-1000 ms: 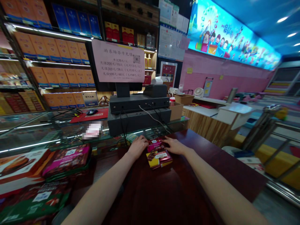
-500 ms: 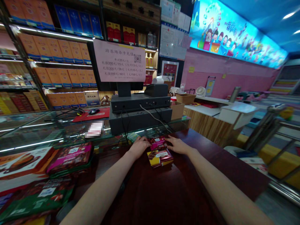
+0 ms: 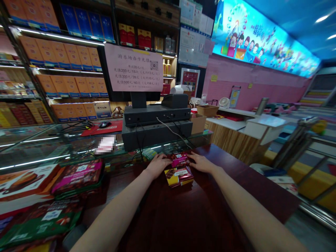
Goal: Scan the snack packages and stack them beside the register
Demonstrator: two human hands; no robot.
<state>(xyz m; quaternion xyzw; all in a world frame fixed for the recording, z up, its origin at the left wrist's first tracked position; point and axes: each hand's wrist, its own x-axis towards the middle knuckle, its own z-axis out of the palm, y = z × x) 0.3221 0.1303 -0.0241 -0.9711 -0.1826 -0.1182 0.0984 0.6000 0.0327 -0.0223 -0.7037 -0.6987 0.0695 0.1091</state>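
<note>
A small magenta and dark red packet (image 3: 180, 159) lies flat on the dark wooden table (image 3: 168, 220). My left hand (image 3: 158, 164) is at its left edge and my right hand (image 3: 199, 163) at its right edge, so the packet sits between my fingertips. Both hands rest low, fingers fairly stretched and pointing inward. Just in front of this packet, nearer to me, a short stack of yellow and red packets (image 3: 179, 175) lies untouched.
Magenta bags (image 3: 77, 176), green bags (image 3: 49, 218) and an orange-white box (image 3: 26, 182) lie at the left. Behind my hands stand a black register (image 3: 157, 131) with hanging cables and a glass counter (image 3: 78, 154). The table's right edge drops off beside metal railings.
The magenta packet has shifted slightly to the right, and both hands have moved slightly right with it. The yellow and red stack stays in place.
</note>
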